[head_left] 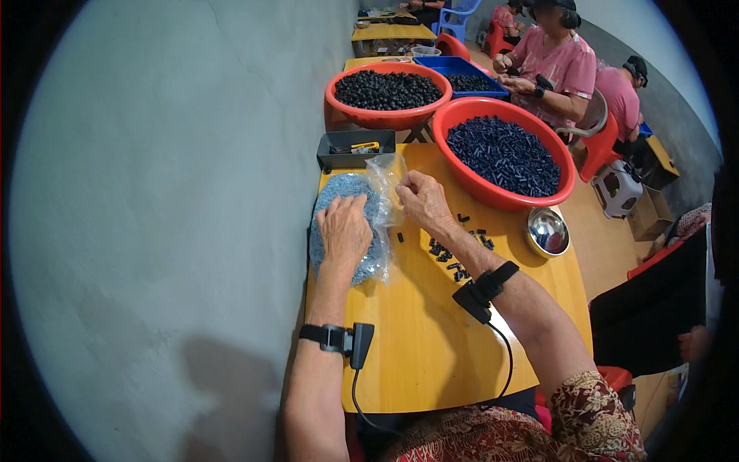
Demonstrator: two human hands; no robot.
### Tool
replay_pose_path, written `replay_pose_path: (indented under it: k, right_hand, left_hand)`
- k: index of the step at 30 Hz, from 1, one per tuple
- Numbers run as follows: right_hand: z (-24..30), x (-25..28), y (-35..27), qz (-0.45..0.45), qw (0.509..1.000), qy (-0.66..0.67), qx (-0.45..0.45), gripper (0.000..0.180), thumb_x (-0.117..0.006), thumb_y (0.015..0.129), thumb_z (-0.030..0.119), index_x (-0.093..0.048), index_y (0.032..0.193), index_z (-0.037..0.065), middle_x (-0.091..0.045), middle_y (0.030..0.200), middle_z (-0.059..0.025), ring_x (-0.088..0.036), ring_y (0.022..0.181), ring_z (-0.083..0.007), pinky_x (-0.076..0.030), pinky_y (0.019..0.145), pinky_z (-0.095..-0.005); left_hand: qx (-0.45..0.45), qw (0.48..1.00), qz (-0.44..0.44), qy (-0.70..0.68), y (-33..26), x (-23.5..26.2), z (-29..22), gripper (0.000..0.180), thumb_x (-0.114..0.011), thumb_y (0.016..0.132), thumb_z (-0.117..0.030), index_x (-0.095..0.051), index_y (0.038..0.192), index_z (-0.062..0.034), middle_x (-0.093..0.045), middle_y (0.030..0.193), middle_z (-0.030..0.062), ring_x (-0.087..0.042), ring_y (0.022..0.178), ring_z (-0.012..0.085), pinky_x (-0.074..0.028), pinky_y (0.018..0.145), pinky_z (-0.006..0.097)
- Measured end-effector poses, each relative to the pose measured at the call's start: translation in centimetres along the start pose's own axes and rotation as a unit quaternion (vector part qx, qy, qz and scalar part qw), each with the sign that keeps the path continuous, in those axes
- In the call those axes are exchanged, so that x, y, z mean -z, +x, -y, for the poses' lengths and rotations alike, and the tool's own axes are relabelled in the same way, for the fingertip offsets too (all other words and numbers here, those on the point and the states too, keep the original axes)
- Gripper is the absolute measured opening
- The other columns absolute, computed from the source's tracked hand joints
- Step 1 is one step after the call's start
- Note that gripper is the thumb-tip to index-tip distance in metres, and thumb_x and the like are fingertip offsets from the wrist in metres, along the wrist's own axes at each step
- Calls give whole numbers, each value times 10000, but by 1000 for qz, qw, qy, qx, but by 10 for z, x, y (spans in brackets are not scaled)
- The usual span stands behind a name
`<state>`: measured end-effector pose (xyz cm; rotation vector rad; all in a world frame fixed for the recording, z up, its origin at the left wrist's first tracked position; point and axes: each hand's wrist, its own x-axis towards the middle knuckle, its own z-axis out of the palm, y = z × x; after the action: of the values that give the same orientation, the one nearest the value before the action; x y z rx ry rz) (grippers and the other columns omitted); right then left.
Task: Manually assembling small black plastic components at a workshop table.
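Observation:
A clear plastic bag (pixel 381 250) filled with small blue-grey pieces lies at the left side of the yellow table, beside the wall. My left hand (pixel 345 227) rests on the filled part, palm down, its slightly bent fingers apart. At the bag's loose, crumpled end, my right hand (pixel 422 202) is closed, with fingertips pinched at the film. Under my right forearm, several short black cylindrical pieces (pixel 439 250) are scattered on the wood, and a single black piece (pixel 400 237) sits apart near the bag.
A red basin (pixel 570 181) of dark blue pieces stands far right, near a metal bowl (pixel 548 232). Another red basin (pixel 331 96) holds black pieces. Behind the bag is a grey tray (pixel 327 150) with a yellow cutter. People in pink sit beyond.

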<state>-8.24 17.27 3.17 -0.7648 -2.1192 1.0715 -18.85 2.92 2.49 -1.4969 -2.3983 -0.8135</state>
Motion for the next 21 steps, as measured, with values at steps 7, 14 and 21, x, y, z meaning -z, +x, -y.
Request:
replay_pose_path:
  k: [7,14,21]
  right_hand:
    - [58,-29,8,-73,946,-15,317,150,-617,789,46,-602,935,22,-642,855,-175,-643,804,-361,-508,723,-428]
    - [65,-55,29,193,930,-270,157,172,-616,775,72,-678,913,-9,-687,843,-222,-677,812,-362,-537,741,-421]
    - [87,-39,28,209,822,-455,271,158,-588,813,104,-685,879,-2,-696,824,-197,-698,775,-338,-561,695,-421]
  left_hand:
    - [-7,999,-46,9,-20,3,7,287,-562,832,-43,-627,1110,-20,-622,1153,130,-502,1186,326,-326,1002,489]
    - [-23,998,-43,43,-27,1,10,285,-549,857,-76,-592,1136,-38,-618,1131,136,-513,1157,333,-346,980,492]
    - [-9,998,-52,29,-29,-2,10,321,-537,858,-105,-578,1172,-55,-599,1154,113,-506,1162,298,-313,1012,531]
